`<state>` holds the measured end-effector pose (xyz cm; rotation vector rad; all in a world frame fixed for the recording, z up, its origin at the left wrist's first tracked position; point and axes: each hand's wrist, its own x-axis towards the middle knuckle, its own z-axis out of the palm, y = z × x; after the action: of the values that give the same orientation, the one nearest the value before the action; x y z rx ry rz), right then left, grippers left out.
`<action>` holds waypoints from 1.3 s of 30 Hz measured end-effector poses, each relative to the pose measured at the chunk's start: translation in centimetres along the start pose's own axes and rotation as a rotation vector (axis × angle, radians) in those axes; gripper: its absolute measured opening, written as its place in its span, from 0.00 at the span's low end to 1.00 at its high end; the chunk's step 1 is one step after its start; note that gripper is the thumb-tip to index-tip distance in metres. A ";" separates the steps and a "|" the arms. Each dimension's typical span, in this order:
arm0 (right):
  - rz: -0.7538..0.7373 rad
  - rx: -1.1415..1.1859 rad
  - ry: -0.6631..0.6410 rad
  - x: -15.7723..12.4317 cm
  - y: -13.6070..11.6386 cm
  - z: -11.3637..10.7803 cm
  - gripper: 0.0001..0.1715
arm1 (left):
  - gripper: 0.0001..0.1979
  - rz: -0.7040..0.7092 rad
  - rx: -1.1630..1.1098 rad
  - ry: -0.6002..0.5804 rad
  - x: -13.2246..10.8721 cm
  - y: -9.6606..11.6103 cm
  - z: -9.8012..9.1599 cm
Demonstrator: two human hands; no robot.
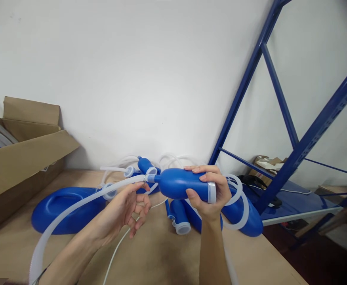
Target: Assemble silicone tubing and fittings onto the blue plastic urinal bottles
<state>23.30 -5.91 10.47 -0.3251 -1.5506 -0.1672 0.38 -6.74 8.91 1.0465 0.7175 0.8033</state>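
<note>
A blue bottle-shaped plastic container (178, 183) is held up lengthwise above the table. My right hand (210, 190) is closed round its right end, next to a translucent collar (211, 192). From its narrow left neck a translucent white tube (81, 202) runs left and down past my left forearm. My left hand (133, 206) pinches the tube near the neck between thumb and index finger, its other fingers loosely curled below. A thin ring-like piece (145, 180) shows at this joint, too small to make out fully.
More blue containers (69, 208) with coiled white tubes (244, 209) lie across the brown table (149, 257). A smaller blue bottle (181, 217) lies below my hands. A thin white cord crosses the table. Left stands an open cardboard box (25, 158); right, a blue metal rack (280, 95).
</note>
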 end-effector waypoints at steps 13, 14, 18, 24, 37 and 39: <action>0.018 0.012 0.023 -0.1 -0.1 0.3 0.15 | 0.22 0.329 0.214 0.052 0.7 -1.4 0.4; 0.016 0.011 0.016 -0.2 -0.1 0.3 0.15 | 0.22 0.319 0.194 0.061 0.7 -1.5 0.4; -0.002 0.014 -0.017 -0.1 -0.3 0.5 0.17 | 0.26 0.237 0.043 0.110 0.6 -1.1 1.0; -0.075 0.015 -0.113 0.2 -0.7 0.3 0.19 | 0.28 0.144 -0.144 0.196 -0.1 0.0 1.6; -0.206 -0.066 -0.222 1.1 -2.3 -0.1 0.17 | 0.29 0.008 -0.297 0.175 -0.7 0.4 1.3; -0.200 -0.043 -0.205 1.0 -2.1 0.0 0.17 | 0.31 0.013 -0.263 0.180 -0.8 0.2 1.4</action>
<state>22.66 -7.78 11.64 -0.2254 -1.7846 -0.3315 1.05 -7.93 9.68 0.7494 0.7343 0.9835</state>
